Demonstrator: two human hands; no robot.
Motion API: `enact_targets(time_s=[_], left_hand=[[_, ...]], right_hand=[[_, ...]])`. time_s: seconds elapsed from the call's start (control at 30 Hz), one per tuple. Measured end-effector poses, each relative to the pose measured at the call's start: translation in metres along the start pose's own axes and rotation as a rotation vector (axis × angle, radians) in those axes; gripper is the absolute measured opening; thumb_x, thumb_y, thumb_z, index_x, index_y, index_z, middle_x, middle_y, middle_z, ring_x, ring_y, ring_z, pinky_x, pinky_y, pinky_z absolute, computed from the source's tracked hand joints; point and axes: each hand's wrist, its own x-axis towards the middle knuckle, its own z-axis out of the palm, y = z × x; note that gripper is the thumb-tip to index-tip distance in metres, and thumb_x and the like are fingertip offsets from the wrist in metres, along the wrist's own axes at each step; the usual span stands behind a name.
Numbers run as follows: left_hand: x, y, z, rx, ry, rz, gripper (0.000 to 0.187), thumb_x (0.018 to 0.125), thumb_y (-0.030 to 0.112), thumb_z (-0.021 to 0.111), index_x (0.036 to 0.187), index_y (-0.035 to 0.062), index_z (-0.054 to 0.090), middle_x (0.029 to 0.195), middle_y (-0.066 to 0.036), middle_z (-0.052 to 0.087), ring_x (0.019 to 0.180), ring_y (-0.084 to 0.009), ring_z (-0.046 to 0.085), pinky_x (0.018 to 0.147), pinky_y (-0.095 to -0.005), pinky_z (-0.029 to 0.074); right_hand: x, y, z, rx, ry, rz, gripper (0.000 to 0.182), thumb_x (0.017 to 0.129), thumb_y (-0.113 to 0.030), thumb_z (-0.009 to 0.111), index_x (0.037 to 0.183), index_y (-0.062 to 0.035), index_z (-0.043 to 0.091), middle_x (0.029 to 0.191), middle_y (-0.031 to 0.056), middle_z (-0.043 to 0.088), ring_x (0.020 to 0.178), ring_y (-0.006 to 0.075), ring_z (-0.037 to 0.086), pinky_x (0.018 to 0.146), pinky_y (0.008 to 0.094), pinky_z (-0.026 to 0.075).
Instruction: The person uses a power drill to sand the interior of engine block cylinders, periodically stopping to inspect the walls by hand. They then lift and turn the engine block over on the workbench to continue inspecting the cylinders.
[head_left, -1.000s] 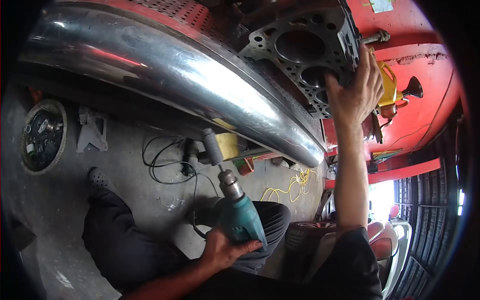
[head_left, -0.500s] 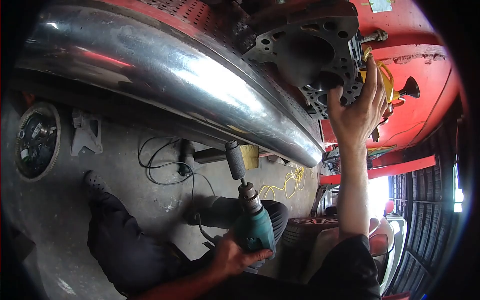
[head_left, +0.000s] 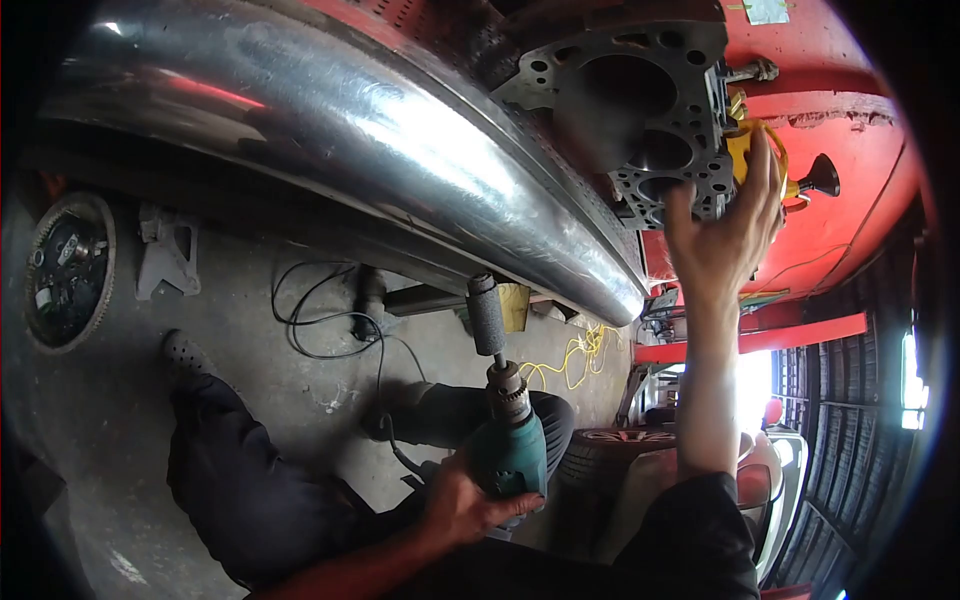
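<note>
My left hand (head_left: 462, 505) grips a teal electric drill (head_left: 512, 452) low in the middle of the view. Its chuck carries a grey cylindrical attachment (head_left: 487, 314) that points up toward a shiny metal tube (head_left: 400, 150). My right hand (head_left: 722, 235) is raised at the upper right with fingers spread, holding nothing. Its thumb and fingertips are at the lower edge of a dark engine block (head_left: 640, 95) with round cylinder bores. The block rests on a red perforated surface.
My dark-trousered legs (head_left: 250, 490) stretch over the concrete floor. A toothed flywheel (head_left: 65, 270) and a grey bracket (head_left: 165, 255) lie at left. Black cable (head_left: 320, 320) and yellow cable (head_left: 570, 365) trail on the floor. A yellow oil can (head_left: 790, 180) sits beside the block, a tyre (head_left: 610, 450) below.
The drill has swung up and to the right, its attachment now more upright. My right hand has slid down from the block's face to its lower edge and spread its fingers.
</note>
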Motion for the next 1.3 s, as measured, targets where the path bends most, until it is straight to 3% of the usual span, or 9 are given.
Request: enact_targets(time_s=[0.13,0.27,0.4,0.53,0.87,0.97,1.0,1.13,1.3], left_hand=[[0.001,0.008,-0.006,0.078,-0.008,0.081,0.077,0.071,0.018,0.094,0.136,0.0015,0.055,0.125,-0.015,0.067,0.116,-0.0267,0.065,0.104,-0.0405,0.05],[-0.001,0.001,-0.007,0.049,0.004,0.081,0.075,0.07,0.018,0.095,0.133,0.0016,0.058,0.121,-0.015,0.067,0.114,-0.0285,0.066,0.102,-0.0412,0.05],[-0.002,0.006,-0.003,-0.013,-0.034,-0.055,0.076,0.07,0.02,0.095,0.133,0.0019,0.057,0.121,-0.013,0.067,0.114,-0.0263,0.065,0.103,-0.0411,0.05],[-0.003,0.004,-0.003,0.078,-0.032,-0.053,0.076,0.07,0.022,0.096,0.132,0.002,0.056,0.122,-0.012,0.066,0.115,-0.0245,0.065,0.103,-0.0404,0.05],[-0.009,-0.015,-0.006,-0.022,-0.004,-0.068,0.088,0.072,0.024,0.096,0.141,0.0013,0.046,0.128,-0.012,0.064,0.119,-0.0238,0.063,0.107,-0.0383,0.048],[-0.009,-0.017,-0.007,0.032,-0.013,-0.076,0.089,0.072,0.022,0.096,0.142,0.0009,0.045,0.128,-0.011,0.063,0.12,-0.023,0.062,0.108,-0.0378,0.047],[-0.009,-0.016,-0.008,0.061,-0.022,-0.07,0.089,0.072,0.021,0.096,0.142,0.0008,0.044,0.128,-0.011,0.063,0.121,-0.0227,0.062,0.108,-0.0377,0.047],[-0.009,-0.012,-0.003,0.02,0.044,0.019,0.065,0.077,0.017,0.092,0.129,0.0022,0.056,0.114,-0.008,0.07,0.106,-0.0185,0.068,0.099,-0.0366,0.053],[-0.008,-0.017,-0.006,0.052,0.009,-0.032,0.075,0.075,0.019,0.094,0.136,0.0017,0.052,0.122,-0.009,0.068,0.114,-0.0198,0.065,0.103,-0.0367,0.05]], right_hand=[[-0.057,-0.02,-0.033,0.37,-0.203,0.151,0.075,0.078,0.0,0.068,0.149,0.0037,0.044,0.138,0.0208,0.058,0.121,0.0329,0.059,0.103,0.0436,0.048],[-0.075,-0.022,-0.043,1.877,-0.266,1.238,0.068,0.091,-0.013,0.059,0.153,0.0061,0.039,0.153,0.0253,0.048,0.105,0.0216,0.063,0.093,0.0358,0.051],[-0.039,-0.035,-0.005,2.501,0.148,1.249,0.075,0.09,-0.01,0.06,0.154,0.0125,0.028,0.164,0.0276,0.029,0.096,0.0195,0.063,0.084,0.0333,0.051],[-0.014,-0.045,0.023,2.878,0.534,1.272,0.051,0.089,-0.002,0.058,0.135,0.0147,0.042,0.136,0.0209,0.052,0.094,0.0178,0.065,0.072,0.0293,0.051],[-0.017,-0.06,-0.007,2.863,0.461,1.184,0.078,0.085,0.003,0.061,0.153,0.0098,0.025,0.166,0.0209,0.025,0.098,0.0174,0.065,0.069,0.0268,0.049],[-0.018,-0.059,-0.004,2.833,0.466,1.195,0.072,0.085,0.003,0.061,0.149,0.0125,0.029,0.164,0.0217,0.027,0.099,0.0184,0.065,0.071,0.028,0.049],[-0.014,-0.059,-0.002,2.897,0.441,1.208,0.059,0.085,0.002,0.06,0.14,0.0123,0.04,0.149,0.0207,0.046,0.1,0.0203,0.065,0.072,0.0293,0.049],[-0.005,-0.058,0.012,2.879,0.489,1.192,0.06,0.083,0.006,0.058,0.14,0.0027,0.039,0.111,0.0123,0.048,0.099,0.0237,0.065,0.07,0.0319,0.05],[-0.008,-0.057,0.005,2.899,0.435,1.221,0.047,0.083,-0.001,0.059,0.128,0.0098,0.051,0.119,0.0177,0.061,0.103,0.0246,0.065,0.074,0.0301,0.047]])
